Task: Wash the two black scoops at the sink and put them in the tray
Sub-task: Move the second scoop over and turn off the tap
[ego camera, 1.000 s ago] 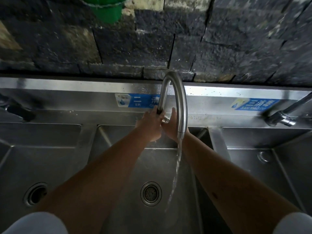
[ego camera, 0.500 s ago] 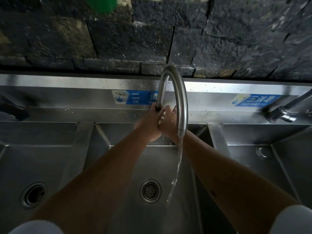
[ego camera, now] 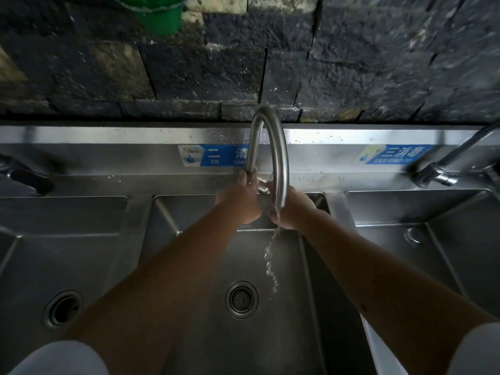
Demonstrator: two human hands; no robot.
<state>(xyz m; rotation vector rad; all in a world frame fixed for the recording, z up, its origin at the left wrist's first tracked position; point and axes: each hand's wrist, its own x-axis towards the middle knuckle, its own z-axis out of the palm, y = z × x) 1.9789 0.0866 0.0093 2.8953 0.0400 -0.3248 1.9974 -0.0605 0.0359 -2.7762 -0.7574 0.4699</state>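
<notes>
No black scoop and no tray are in view. My left hand point(ego camera: 242, 197) is closed around the foot of the curved steel faucet point(ego camera: 274, 147), beside its small valve handle point(ego camera: 263, 186). My right hand point(ego camera: 296, 209) is just right of it, under and behind the spout, with its fingers partly hidden by the pipe. A thin, broken stream of water point(ego camera: 270, 262) falls from the spout into the middle basin point(ego camera: 205, 255).
Steel basins lie on either side, the left basin point(ego camera: 62, 239) with an open drain point(ego camera: 62, 307). A second tap point(ego camera: 435, 175) stands at the right rear. A green bucket point(ego camera: 159, 14) hangs on the dark stone wall.
The water stream has thinned from a steady flow to a broken trickle. Both hands stay at the faucet's foot, and the right hand has slid slightly right.
</notes>
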